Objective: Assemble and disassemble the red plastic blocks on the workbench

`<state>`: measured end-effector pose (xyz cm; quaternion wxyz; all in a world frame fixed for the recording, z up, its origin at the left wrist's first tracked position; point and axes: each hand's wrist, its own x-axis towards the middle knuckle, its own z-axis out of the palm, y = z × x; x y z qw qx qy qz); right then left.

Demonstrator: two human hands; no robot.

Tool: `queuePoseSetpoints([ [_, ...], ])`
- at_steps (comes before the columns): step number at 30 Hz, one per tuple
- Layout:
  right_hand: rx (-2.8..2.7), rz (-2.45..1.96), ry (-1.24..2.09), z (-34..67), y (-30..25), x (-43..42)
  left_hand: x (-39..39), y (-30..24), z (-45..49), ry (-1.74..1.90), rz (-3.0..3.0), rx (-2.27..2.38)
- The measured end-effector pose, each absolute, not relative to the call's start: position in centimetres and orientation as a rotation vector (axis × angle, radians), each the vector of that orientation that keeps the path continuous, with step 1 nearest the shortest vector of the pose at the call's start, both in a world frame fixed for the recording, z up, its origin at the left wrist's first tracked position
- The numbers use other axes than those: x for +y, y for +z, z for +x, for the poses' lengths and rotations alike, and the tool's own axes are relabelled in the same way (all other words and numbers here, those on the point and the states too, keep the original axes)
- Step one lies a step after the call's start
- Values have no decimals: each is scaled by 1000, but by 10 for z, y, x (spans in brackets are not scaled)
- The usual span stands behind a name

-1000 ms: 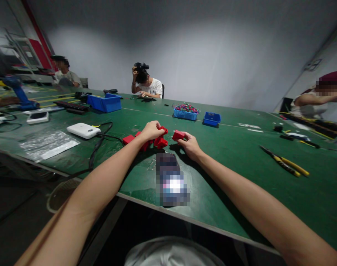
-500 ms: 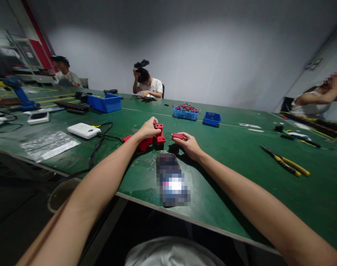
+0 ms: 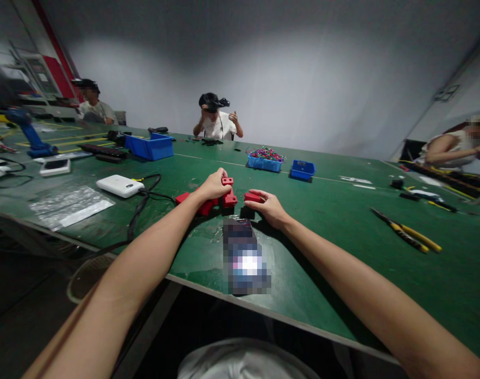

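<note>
My left hand (image 3: 217, 184) is closed on a red notched block (image 3: 229, 196) with holes in its ends, held just above the table. Behind my left wrist lie more red pieces (image 3: 205, 207), partly hidden by the forearm. A small gap to the right, my right hand (image 3: 270, 206) pinches a smaller red block (image 3: 253, 197) between thumb and fingers. The two held blocks do not touch. Between my forearms a phone (image 3: 245, 258), blurred out with a bright spot, lies on the green table (image 3: 322, 242).
At left are a white device (image 3: 120, 186) with black cable, a plastic bag (image 3: 69, 207) and a blue bin (image 3: 149, 146). Farther off stand a blue tray of colourful small parts (image 3: 265, 159) and a small blue bin (image 3: 302, 169). Yellow-handled pliers (image 3: 408, 230) lie right. Co-workers sit around the table.
The smaller red block has turned slightly in my right fingers; my left hand has barely moved. Across the table, a co-worker has raised their head and lifted a hand.
</note>
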<state>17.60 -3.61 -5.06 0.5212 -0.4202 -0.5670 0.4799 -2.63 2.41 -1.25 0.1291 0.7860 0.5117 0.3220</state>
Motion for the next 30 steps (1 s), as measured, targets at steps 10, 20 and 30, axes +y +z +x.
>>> queuePoseSetpoints([
  [10, -1499, -1003, 1022, 177, -53, -35, 28, -14, -26, 846, 2449, 1489],
  [20, -1522, -871, 1131, 175, -48, -38, 28, -13, -25, 802, 2493, 1504],
  [30, -1493, -920, 1138, 175, -50, -37, 28, -13, -24, 795, 2491, 1526],
])
